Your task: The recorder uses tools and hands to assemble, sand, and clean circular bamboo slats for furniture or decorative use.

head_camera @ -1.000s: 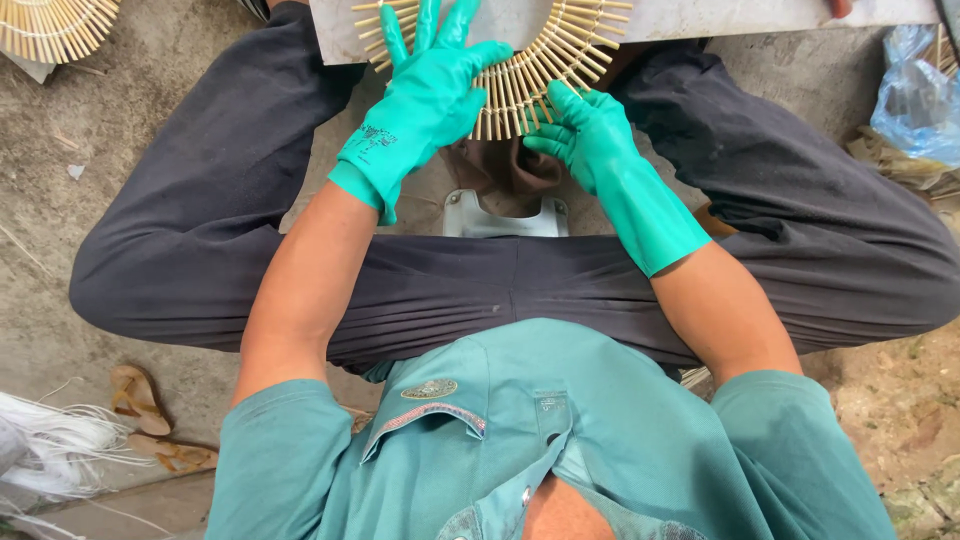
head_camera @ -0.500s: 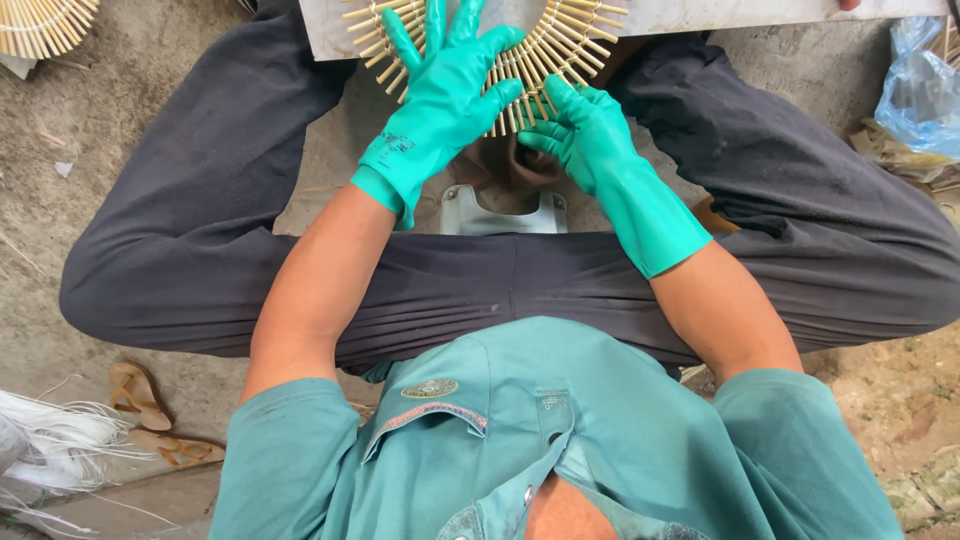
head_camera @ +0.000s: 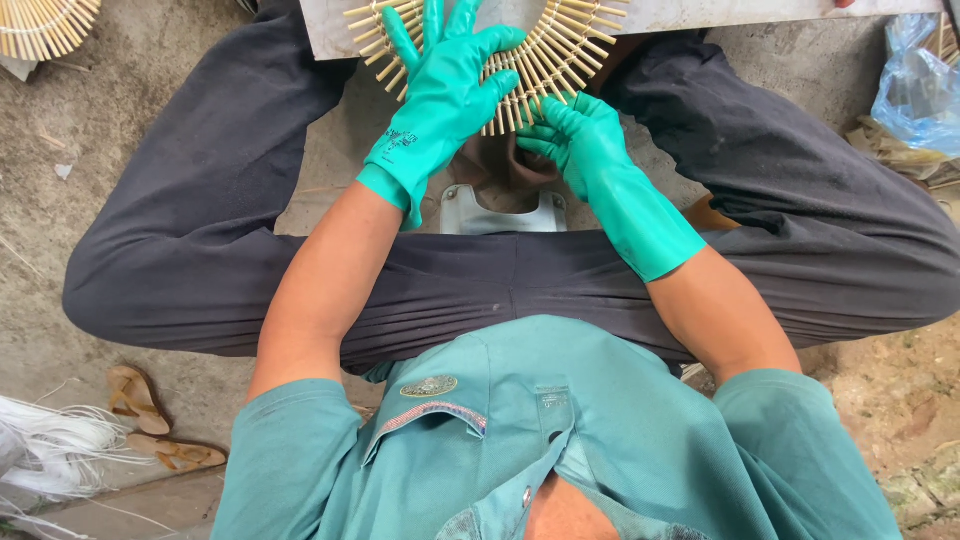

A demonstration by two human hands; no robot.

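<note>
A round ring of radiating bamboo sticks (head_camera: 560,60) lies on a grey board (head_camera: 700,14) at the top of the view, its far half cut off by the frame. My left hand (head_camera: 440,95), in a teal rubber glove, rests flat on the ring with fingers spread. My right hand (head_camera: 575,140), gloved the same, pinches the stick ends at the ring's near edge with thumb and fingertips. Both forearms reach forward over my dark trousers.
A second bamboo stick ring (head_camera: 45,25) lies on the concrete floor at top left. A blue plastic bag (head_camera: 920,85) sits at the right edge. White fibres (head_camera: 50,450) and brown sandals (head_camera: 150,420) lie at lower left. A grey stool part (head_camera: 500,212) shows between my knees.
My left hand has shifted slightly right and settled flatter on the ring. My right hand has stayed at the ring's near edge. The view has tilted a little.
</note>
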